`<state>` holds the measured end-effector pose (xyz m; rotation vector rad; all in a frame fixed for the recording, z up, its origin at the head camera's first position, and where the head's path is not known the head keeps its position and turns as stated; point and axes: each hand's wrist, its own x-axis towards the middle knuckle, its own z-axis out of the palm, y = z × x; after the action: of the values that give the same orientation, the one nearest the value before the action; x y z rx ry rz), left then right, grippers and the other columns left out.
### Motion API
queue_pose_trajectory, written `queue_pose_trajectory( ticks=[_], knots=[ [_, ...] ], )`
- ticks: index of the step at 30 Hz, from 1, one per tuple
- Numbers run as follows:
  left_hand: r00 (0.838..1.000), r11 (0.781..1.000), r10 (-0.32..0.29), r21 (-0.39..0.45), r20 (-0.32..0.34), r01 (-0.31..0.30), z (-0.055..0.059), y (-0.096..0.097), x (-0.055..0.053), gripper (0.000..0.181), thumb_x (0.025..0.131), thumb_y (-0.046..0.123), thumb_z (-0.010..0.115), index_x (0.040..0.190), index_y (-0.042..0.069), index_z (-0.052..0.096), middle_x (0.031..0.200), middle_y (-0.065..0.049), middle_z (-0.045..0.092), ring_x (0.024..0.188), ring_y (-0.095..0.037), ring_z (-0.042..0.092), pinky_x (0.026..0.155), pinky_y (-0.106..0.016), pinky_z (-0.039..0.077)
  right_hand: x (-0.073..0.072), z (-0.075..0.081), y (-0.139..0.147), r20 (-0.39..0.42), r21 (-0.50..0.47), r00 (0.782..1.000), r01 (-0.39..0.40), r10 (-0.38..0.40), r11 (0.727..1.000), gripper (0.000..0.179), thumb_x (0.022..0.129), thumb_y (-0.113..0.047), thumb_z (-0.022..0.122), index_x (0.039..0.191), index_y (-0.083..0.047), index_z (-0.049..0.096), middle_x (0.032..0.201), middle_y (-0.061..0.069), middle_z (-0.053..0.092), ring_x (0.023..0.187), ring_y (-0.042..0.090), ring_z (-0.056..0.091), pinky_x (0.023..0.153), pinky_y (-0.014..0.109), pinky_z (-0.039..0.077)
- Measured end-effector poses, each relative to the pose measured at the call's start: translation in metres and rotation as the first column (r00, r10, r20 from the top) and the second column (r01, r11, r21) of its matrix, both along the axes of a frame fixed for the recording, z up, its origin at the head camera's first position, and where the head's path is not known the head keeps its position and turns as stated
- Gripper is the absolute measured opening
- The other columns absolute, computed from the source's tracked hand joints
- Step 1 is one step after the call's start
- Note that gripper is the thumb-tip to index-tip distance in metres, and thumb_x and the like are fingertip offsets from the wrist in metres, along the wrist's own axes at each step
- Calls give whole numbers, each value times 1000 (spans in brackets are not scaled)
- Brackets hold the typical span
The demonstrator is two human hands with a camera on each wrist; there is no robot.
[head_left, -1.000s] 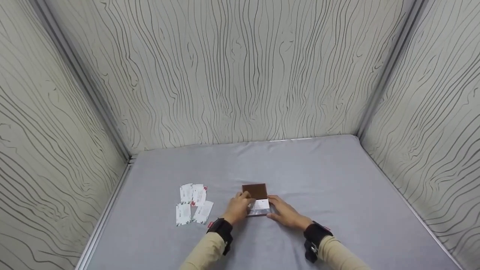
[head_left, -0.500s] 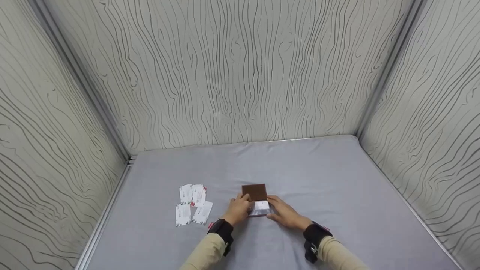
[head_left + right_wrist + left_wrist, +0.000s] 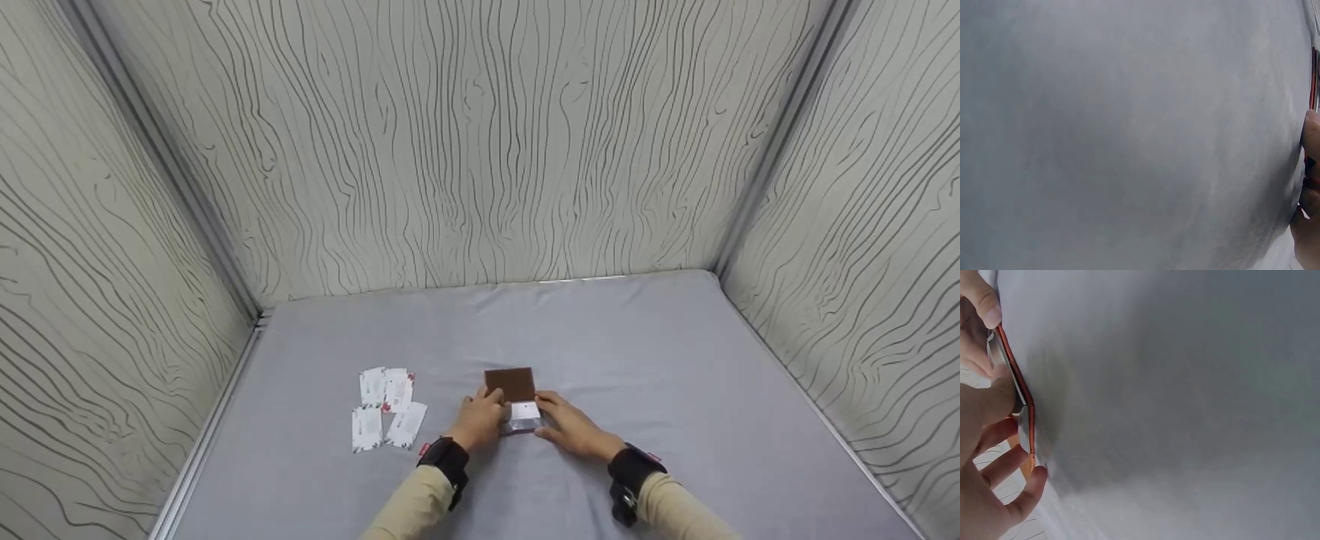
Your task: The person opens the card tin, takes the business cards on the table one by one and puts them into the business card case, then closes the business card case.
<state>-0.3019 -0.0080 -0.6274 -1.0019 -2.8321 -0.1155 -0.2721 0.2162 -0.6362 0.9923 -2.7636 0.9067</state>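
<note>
An unfolded brown card holder [image 3: 510, 384] lies on the cloth, its far flap bare and its near half covered by a clear sleeve. A white card [image 3: 525, 410] shows in that near half. My left hand [image 3: 480, 421] holds the left side, fingers bent over it and hiding part of the sleeve. On the right edge, my right hand [image 3: 574, 429] grips with its thumb near the front corner and fingers farther up. In the left wrist view the holder's reddish edge [image 3: 1031, 430] runs beside the left thumb and fingers. The right wrist view catches only part of the right hand [image 3: 1311, 138].
Several white cards [image 3: 367, 429] with floral corners lie spread to the left of the hands, some overlapping. Grey cloth [image 3: 637, 337] covers the table. Pale wood-patterned panels [image 3: 480, 150] enclose it at the back and both sides.
My left fingers have drawn back from over the sleeve toward the holder's left side, uncovering more of the flap. The right hand and the loose cards look unmoved.
</note>
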Motion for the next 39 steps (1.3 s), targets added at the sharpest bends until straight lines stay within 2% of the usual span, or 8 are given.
queue_pose_trajectory(
  ticks=[4,10,24,28,32,39],
  knots=[
    [1000,1000,-10,27,-19,10,1,-2,3,14,84,18,74,98,17,75,99,1,55,99,-22,52,70,-41,47,1,-1,0,-72,-13,997,-35,34,999,52,93,-12,67,130,21,48,133,35,47,122,49,48,97,57,41],
    [998,997,-16,69,-58,20,2,-3,5,11,86,8,67,91,14,75,93,0,55,93,-21,54,69,-39,45,-1,0,-2,-93,-25,995,-47,45,999,53,92,-10,67,129,23,48,131,36,47,120,50,49,96,57,41],
    [998,999,8,40,-63,-5,1,-5,4,17,85,6,66,93,16,77,93,1,56,90,-19,53,69,-38,45,-3,0,-6,-41,-38,999,-33,32,999,54,92,-10,67,130,23,46,134,36,45,123,51,46,99,59,38],
    [997,994,-21,106,-74,29,-1,-7,4,11,85,11,70,92,16,77,92,0,61,87,-19,56,70,-37,46,-3,3,-4,-16,-45,1000,-10,10,999,54,93,-11,67,130,23,46,135,36,44,125,51,45,99,60,37],
    [995,979,-63,191,-79,77,-5,-9,6,7,86,20,74,87,14,75,95,0,66,89,-19,60,73,-35,47,-3,3,-2,-3,-25,1000,-8,8,1000,54,94,-11,65,132,22,45,136,36,44,126,50,44,99,60,38],
    [993,974,-83,205,-89,100,-6,-9,11,8,90,17,69,90,10,73,104,-5,65,94,-21,63,77,-35,50,-2,0,0,64,-19,998,17,-15,1000,54,96,-13,64,135,19,45,140,33,43,129,49,42,102,60,35]
  ],
)
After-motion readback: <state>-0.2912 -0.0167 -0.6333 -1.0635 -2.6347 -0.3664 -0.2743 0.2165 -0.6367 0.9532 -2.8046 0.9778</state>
